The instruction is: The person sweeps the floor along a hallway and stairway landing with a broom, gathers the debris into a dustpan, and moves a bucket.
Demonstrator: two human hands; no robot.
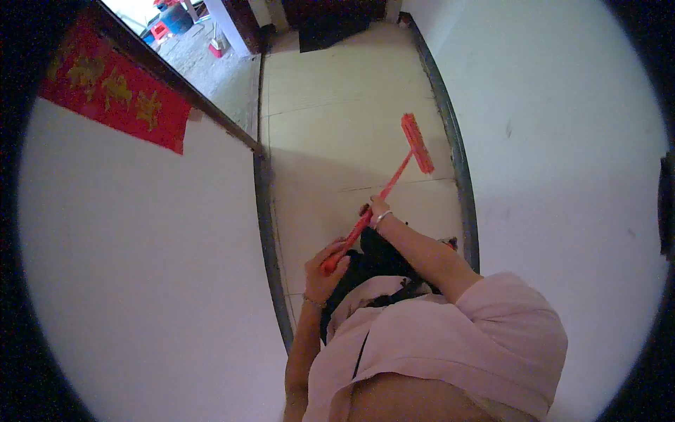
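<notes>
In the head view, my left hand is wrapped round the rounded top end of a red long-handled floor brush. Further down the same handle, my right hand is closed on it, a pale bracelet at the wrist. The handle slants away from me toward the upper right. At its far end, the narrow red bar-shaped head is over the pale tiled floor, close to the right wall. Whether it touches the tiles is hard to tell, and its underside is hidden.
White walls with dark skirting close in this narrow passage. A doorway at upper left opens onto a grey floor with a blue container and a red stool. A dark mat lies at the far end.
</notes>
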